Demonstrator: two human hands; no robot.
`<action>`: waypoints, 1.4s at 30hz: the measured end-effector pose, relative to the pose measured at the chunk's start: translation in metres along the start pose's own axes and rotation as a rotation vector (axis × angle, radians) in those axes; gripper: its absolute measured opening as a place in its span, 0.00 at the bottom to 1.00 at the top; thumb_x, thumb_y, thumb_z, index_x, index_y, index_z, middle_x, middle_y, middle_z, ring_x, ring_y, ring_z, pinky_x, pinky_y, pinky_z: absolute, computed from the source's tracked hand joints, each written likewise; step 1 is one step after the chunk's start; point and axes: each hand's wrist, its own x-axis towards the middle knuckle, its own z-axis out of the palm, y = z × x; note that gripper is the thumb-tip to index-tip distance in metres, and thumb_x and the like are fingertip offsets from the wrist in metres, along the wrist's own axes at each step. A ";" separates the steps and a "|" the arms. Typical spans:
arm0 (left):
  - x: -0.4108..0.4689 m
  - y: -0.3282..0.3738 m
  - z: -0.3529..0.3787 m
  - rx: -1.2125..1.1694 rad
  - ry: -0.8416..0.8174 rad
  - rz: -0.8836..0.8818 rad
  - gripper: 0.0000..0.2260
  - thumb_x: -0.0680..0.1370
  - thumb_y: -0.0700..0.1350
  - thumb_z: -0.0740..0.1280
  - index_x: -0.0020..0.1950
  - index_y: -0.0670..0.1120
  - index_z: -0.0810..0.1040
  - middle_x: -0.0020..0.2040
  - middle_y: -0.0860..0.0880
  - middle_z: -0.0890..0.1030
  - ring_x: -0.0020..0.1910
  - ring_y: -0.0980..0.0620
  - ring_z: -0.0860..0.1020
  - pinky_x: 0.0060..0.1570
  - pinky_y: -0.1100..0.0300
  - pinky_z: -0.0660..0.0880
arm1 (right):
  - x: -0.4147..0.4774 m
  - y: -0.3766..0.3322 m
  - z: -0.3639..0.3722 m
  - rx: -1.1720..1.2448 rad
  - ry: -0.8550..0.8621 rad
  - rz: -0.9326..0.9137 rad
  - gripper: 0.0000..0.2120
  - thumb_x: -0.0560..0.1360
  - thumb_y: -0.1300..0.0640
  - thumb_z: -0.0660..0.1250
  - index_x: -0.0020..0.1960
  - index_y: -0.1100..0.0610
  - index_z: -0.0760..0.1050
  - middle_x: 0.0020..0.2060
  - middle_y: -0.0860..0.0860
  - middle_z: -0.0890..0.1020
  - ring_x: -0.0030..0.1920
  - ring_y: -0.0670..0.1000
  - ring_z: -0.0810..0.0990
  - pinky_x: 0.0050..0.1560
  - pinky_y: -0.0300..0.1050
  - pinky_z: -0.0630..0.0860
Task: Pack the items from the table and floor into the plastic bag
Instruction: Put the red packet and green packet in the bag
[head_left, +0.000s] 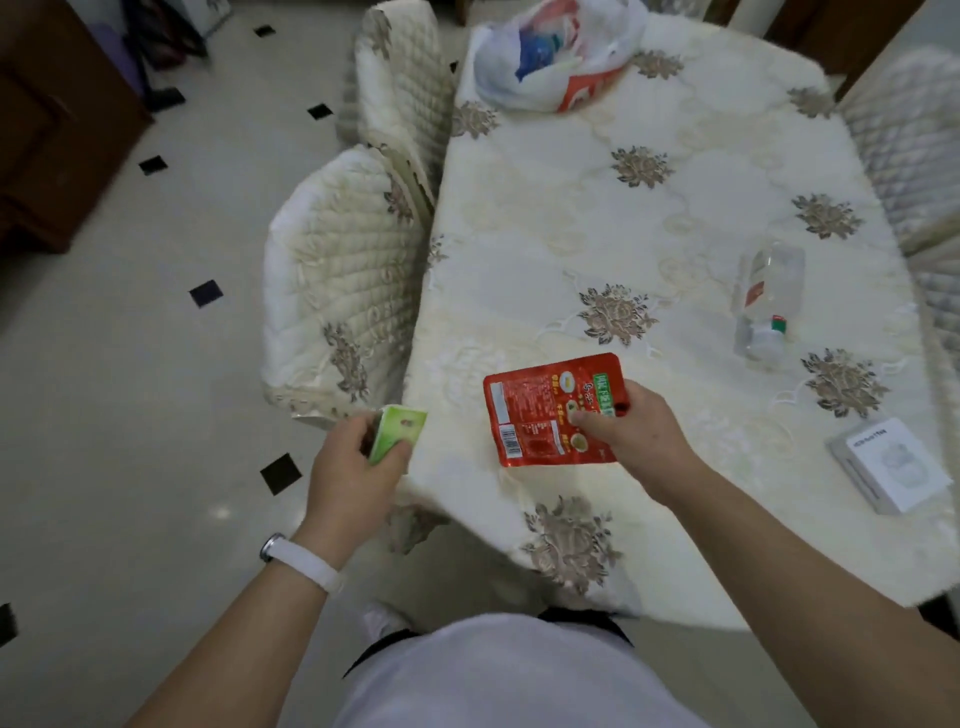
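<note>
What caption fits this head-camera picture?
A red pouch in the right hand, green packet in the left hand, plastic bag at the far end of the table.

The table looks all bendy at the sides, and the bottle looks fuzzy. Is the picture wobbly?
Head view: the wide lens bows the edges of the table and the chairs. Head view: the clear bottle and white box are softly blurred, the red packet a bit sharper. Head view: the light is soft and even, with one small glare spot on the floor tiles.
</note>
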 end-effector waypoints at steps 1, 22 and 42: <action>0.001 -0.005 -0.017 -0.018 0.016 0.021 0.08 0.75 0.43 0.72 0.48 0.55 0.76 0.47 0.48 0.81 0.44 0.50 0.79 0.39 0.58 0.74 | -0.008 -0.010 0.017 -0.001 0.011 -0.020 0.11 0.72 0.59 0.75 0.51 0.50 0.78 0.44 0.48 0.86 0.43 0.49 0.86 0.49 0.52 0.82; -0.023 -0.110 -0.290 -0.322 0.473 -0.042 0.08 0.76 0.41 0.71 0.53 0.49 0.78 0.47 0.51 0.82 0.46 0.53 0.80 0.45 0.58 0.78 | -0.057 -0.186 0.334 -0.056 -0.433 -0.286 0.11 0.73 0.58 0.74 0.54 0.52 0.77 0.44 0.49 0.86 0.43 0.50 0.86 0.47 0.52 0.82; 0.206 -0.155 -0.473 -0.384 0.585 -0.173 0.09 0.77 0.36 0.69 0.49 0.51 0.78 0.45 0.52 0.83 0.39 0.62 0.80 0.38 0.69 0.74 | 0.133 -0.343 0.564 0.039 -0.567 -0.266 0.11 0.72 0.63 0.73 0.50 0.51 0.78 0.44 0.50 0.86 0.43 0.51 0.86 0.49 0.53 0.82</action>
